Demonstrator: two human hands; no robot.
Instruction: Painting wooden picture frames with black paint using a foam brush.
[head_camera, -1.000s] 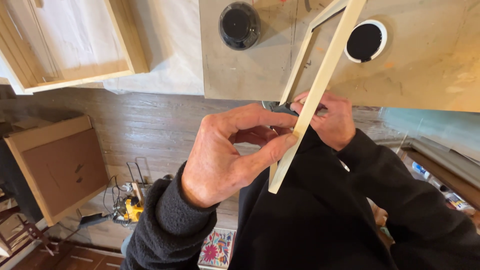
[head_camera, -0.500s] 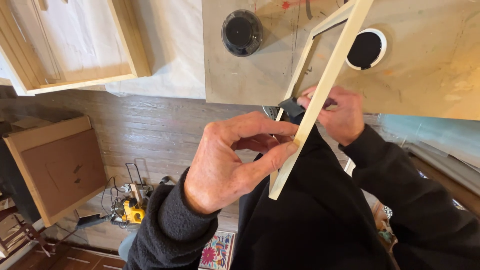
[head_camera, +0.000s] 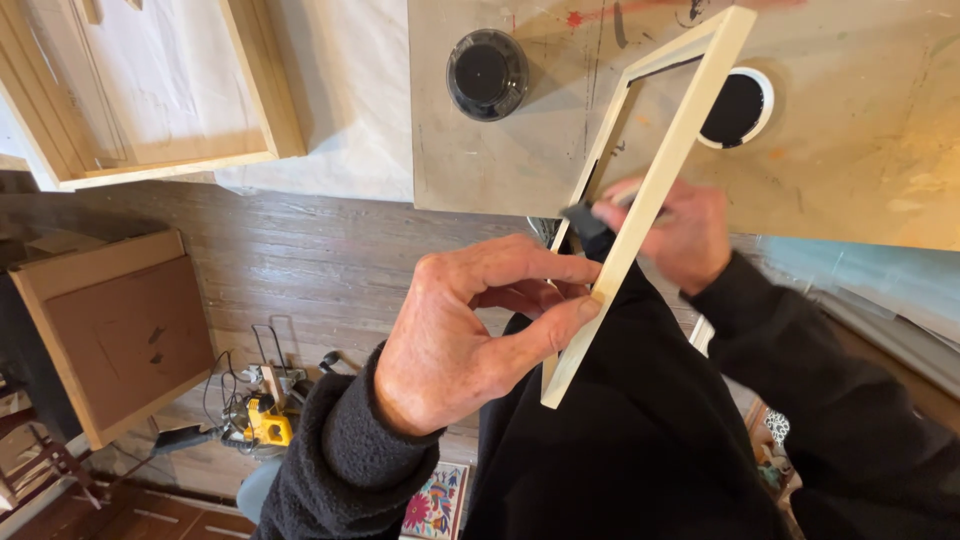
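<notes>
Paint-stained tabletop (head_camera: 850, 150) carries two jars. Our left hand (head_camera: 470, 330) pinches the pale wooden frame (head_camera: 640, 200), tilted over its edge; our right hand (head_camera: 685, 235) grips a dark pad (head_camera: 583, 217) against it. Frame looks bare; progress unclear.

Cardboard box (head_camera: 115, 330): stood at the left of the view on the wooden floor, tilted; a large rectangular carton, plain brown, its broad face towards the camera, lighter tan along the top and left edges.
Marks on the box face: a few small dark marks near the middle, too small to make out.
Labels: none seen.
Signs: none seen.
Screens: none seen.
</notes>
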